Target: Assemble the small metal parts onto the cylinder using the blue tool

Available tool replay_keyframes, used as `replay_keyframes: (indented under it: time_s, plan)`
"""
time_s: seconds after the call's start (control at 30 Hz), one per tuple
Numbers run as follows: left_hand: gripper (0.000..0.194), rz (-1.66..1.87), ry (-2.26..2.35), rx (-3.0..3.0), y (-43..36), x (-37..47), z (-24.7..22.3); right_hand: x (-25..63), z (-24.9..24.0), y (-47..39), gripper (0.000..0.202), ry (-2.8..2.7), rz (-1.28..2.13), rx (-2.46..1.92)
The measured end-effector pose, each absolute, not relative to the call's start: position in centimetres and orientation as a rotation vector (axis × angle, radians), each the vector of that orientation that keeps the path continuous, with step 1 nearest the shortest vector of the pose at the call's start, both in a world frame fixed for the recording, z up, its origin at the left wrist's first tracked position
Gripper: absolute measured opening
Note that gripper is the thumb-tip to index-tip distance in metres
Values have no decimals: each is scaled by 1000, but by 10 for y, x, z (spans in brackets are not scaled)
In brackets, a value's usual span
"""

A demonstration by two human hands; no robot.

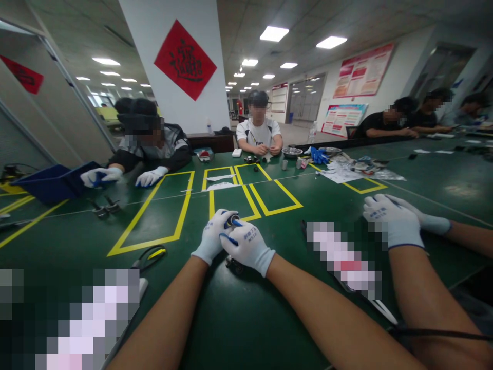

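My left hand [216,234] and my right hand [248,242], both in white gloves with blue fingertips, meet over the green table [239,324]. Between them they grip a small dark round part [232,220] with a metallic rim, and the fingers of both are closed round it. Much of the part is hidden by the gloves. A second small dark metal part [234,265] lies on the table just below my right hand.
Yellow tape rectangles [177,226] mark the table ahead. Gloved hands of another person [393,221] are at the right, near a blurred pale strip [342,257]. Dark parts [106,206] and a blue bin [52,185] stand at the left. Two people sit opposite.
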State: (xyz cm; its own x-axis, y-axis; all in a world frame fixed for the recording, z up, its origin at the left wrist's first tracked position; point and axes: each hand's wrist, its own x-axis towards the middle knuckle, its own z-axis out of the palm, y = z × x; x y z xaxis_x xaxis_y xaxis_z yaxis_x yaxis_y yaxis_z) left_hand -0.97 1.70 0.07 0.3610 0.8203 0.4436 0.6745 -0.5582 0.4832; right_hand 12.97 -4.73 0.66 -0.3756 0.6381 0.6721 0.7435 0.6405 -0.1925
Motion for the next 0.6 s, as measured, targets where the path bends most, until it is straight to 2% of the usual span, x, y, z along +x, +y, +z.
replay_keyframes:
  time_s: [0.17,0.33,0.6]
  plan:
    - [36,943,1289,2372,22,-10,-5,127,0,-52,37,-2159,-243,-1073]
    - [36,1069,1252,2338,14,-11,-2,133,8,-49,37,-2057,-199,-1109]
    - [36,1074,1372,2329,7,-6,6,144,11,-50,39,-1929,-89,-1218]
